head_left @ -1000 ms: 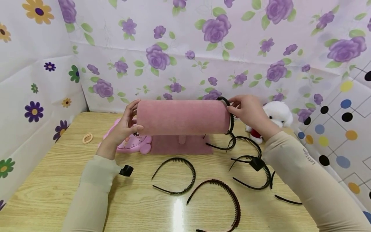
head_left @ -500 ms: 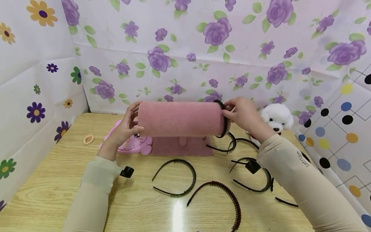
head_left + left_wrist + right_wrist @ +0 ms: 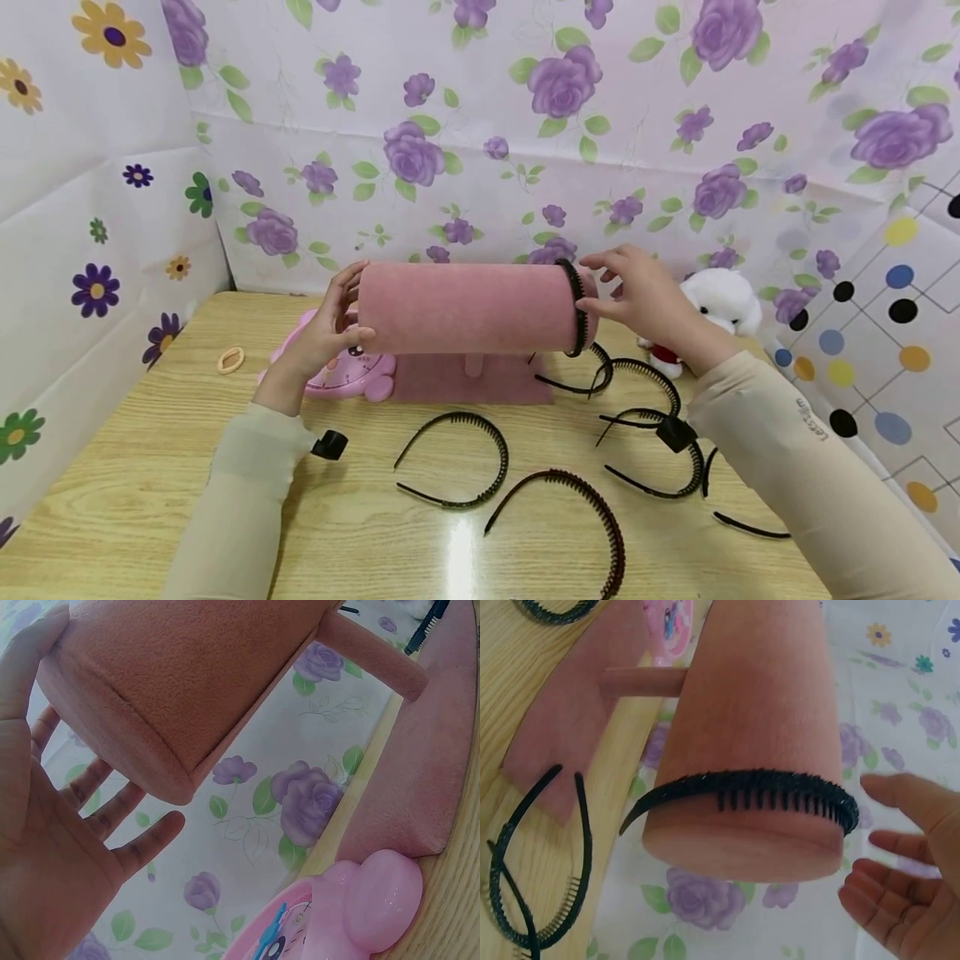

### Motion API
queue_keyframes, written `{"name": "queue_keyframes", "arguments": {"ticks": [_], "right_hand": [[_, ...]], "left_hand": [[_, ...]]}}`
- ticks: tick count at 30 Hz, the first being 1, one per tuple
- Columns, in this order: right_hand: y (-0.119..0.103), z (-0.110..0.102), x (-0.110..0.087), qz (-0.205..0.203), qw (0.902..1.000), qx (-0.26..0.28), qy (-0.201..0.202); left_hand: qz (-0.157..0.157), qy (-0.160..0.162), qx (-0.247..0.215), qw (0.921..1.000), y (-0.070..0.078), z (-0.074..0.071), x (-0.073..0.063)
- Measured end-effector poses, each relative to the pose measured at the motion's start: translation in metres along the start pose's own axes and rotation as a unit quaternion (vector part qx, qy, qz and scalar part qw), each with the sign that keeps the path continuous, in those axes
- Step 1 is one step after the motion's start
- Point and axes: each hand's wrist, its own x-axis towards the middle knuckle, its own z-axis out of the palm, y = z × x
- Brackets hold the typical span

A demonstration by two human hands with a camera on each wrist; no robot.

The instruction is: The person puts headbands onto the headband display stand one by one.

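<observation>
Closest on the worktop [image 3: 360, 533]: a brown headband [image 3: 609, 515], round side to the right. Just behind, to the left: a dark green headband [image 3: 505, 454]. Over to the right: more dark headbands [image 3: 698, 467], some crossing, hard to count because of the right sleeve [image 3: 787, 442].

Next, a flat pink base [image 3: 435, 383], and above it, on a short post [image 3: 473, 364], a fat pink roll [image 3: 465, 308]. Long way of the roll: left to right. Around its right end, a little in from the edge: 1 black headband [image 3: 577, 308], crossways to the roll, 1 thin tip poking out past the underside.

At the roll's left end: the left hand [image 3: 315, 337], thumb in front, fingers round behind, a loose hold on the end. At the other end: the right hand [image 3: 637, 292], thumb and fingers spread apart, holding nothing. Black headband to the left of the right hand, just beside the thumb, and far nearer to it than to the left hand.

Behind the left hand: a pink clock toy [image 3: 341, 377]. Behind the right hand: a white toy dog [image 3: 718, 293], partly hidden. Farthest back: a cloth [image 3: 495, 83] with purple flowers.
</observation>
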Motion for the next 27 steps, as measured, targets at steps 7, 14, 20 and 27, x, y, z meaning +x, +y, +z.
{"name": "queue_keyframes", "arguments": {"ticks": [7,14,20,27], "right_hand": [[0.012,0.008,-0.006,-0.056,0.9984,0.006,-0.004],[0.023,0.020,-0.012,-0.071,0.9974,0.000,0.001],[0.026,0.028,-0.011,-0.089,0.9958,-0.020,-0.004],[0.022,0.030,-0.008,-0.117,0.9904,-0.069,0.023]], "left_hand": [[0.007,-0.003,-0.001,1.0000,0.000,0.000,0.000],[0.004,-0.003,0.004,1.0000,0.000,0.000,0.000],[-0.002,0.000,0.011,0.9999,0.000,-0.001,-0.001],[-0.004,-0.003,0.008,1.0000,0.002,0.000,-0.001]]}}
